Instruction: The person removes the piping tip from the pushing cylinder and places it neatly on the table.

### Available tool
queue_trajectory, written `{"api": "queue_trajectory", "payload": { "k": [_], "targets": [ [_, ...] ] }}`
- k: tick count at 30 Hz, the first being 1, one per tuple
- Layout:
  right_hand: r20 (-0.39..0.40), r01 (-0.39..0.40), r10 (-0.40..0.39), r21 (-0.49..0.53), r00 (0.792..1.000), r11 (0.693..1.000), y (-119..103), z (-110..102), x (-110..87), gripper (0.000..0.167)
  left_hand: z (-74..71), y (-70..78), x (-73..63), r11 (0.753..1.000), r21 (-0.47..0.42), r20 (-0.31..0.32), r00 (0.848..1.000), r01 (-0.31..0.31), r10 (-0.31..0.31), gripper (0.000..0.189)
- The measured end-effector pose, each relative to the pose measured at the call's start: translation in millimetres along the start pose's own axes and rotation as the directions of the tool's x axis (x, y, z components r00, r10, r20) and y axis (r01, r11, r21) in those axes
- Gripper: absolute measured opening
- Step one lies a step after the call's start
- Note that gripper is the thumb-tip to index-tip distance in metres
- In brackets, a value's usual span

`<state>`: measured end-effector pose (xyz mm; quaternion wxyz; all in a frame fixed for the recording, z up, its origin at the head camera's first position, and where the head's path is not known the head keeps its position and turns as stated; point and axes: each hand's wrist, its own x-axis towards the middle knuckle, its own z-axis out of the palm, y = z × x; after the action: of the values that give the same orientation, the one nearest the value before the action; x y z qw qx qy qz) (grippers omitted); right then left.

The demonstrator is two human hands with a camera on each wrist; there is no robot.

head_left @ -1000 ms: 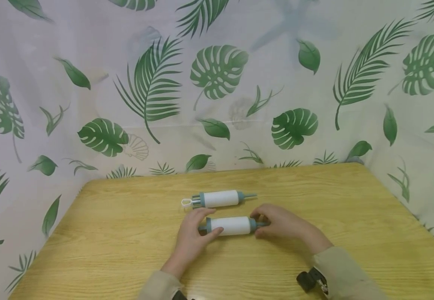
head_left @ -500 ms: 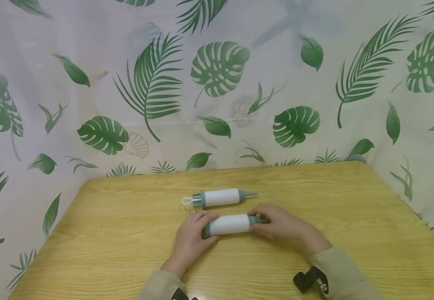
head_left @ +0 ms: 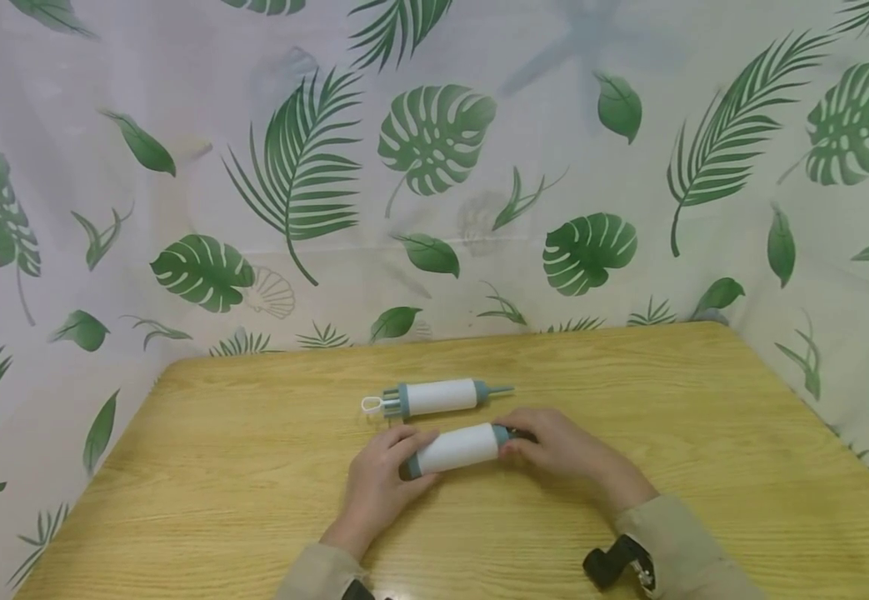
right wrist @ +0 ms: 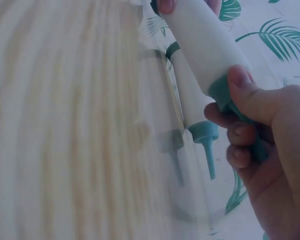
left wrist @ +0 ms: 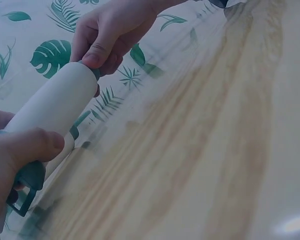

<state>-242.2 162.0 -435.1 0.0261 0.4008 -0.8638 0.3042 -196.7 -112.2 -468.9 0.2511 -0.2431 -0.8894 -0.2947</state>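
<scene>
Between both hands is a white decorating syringe (head_left: 456,449) with teal end caps, its right end tilted a little up in the head view. My left hand (head_left: 383,479) grips its left end, fingers behind and thumb in front. A teal loop handle (left wrist: 25,200) pokes out below that hand in the left wrist view. At the other end my right hand (head_left: 554,450) pinches the teal nozzle cap (right wrist: 221,95), with the slim nozzle running into the curled fingers. Just behind lies a second decorating syringe (head_left: 441,397) of the same kind, with a white loop at its left end.
The wood-grain table (head_left: 239,475) spreads around both hands. Leaf-printed cloth (head_left: 509,167) hangs behind it and along its sides. Black wrist-worn camera gear (head_left: 617,562) sits at the right sleeve.
My left hand has closed around the syringe's left end, and my right hand has taken hold of the nozzle cap. The syringe has tilted, right end up. The second syringe stays put.
</scene>
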Motion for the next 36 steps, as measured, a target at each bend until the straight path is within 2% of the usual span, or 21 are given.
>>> {"api": "queue_trajectory", "payload": {
  "k": [4, 15, 17, 20, 23, 25, 27, 32, 36],
  "targets": [
    [-0.056, 0.084, -0.087, -0.065, 0.995, 0.994, -1, 0, 0.5, 0.031, 0.6, -0.5, 0.0, 1.0, -0.023, -0.021, 1.0, 0.012, -0.012, 0.052],
    [-0.155, 0.183, -0.205, -0.142, 0.967, 0.973, -3, 4, 0.2, 0.032, 2.0, -1.2, -0.4, 0.992, -0.106, -0.046, 0.997, 0.062, -0.067, 0.055],
    [-0.171, 0.197, -0.221, -0.145, 0.96, 0.97, -3, 3, 0.6, 0.032, 2.0, -0.8, -0.1, 0.992, -0.113, -0.061, 0.996, 0.054, -0.062, 0.054],
    [-0.134, 0.161, -0.175, -0.112, 0.975, 0.981, -5, 1, 1.8, 0.031, 2.7, -1.9, 0.7, 0.996, -0.084, -0.103, 0.994, 0.009, -0.017, 0.054],
    [-0.039, 0.05, -0.051, -0.049, 0.998, 0.998, -9, -1, 4.0, 0.031, 3.3, -4.1, 1.5, 0.997, -0.021, -0.171, 0.983, -0.07, 0.066, 0.057],
    [0.027, -0.027, 0.028, -0.044, 0.999, 0.999, -12, -3, 5.1, 0.033, 3.3, -5.2, 2.0, 0.994, 0.021, -0.205, 0.972, -0.11, 0.112, 0.06],
    [0.064, -0.067, 0.07, -0.041, 0.996, 0.997, -14, -3, 6.5, 0.035, 3.1, -5.7, 2.5, 0.99, 0.044, -0.222, 0.965, -0.133, 0.14, 0.061],
    [0.062, -0.056, 0.062, -0.092, 0.996, 0.994, -17, -3, 7.1, 0.031, 2.4, -4.6, 2.6, 0.989, 0.036, -0.208, 0.967, -0.141, 0.145, 0.062],
    [0.027, -0.005, 0.009, -0.141, 1.0, 0.99, -16, -2, 6.2, 0.029, 1.7, -3.3, 2.5, 0.992, 0.009, -0.191, 0.973, -0.13, 0.129, 0.061]
  ]
}}
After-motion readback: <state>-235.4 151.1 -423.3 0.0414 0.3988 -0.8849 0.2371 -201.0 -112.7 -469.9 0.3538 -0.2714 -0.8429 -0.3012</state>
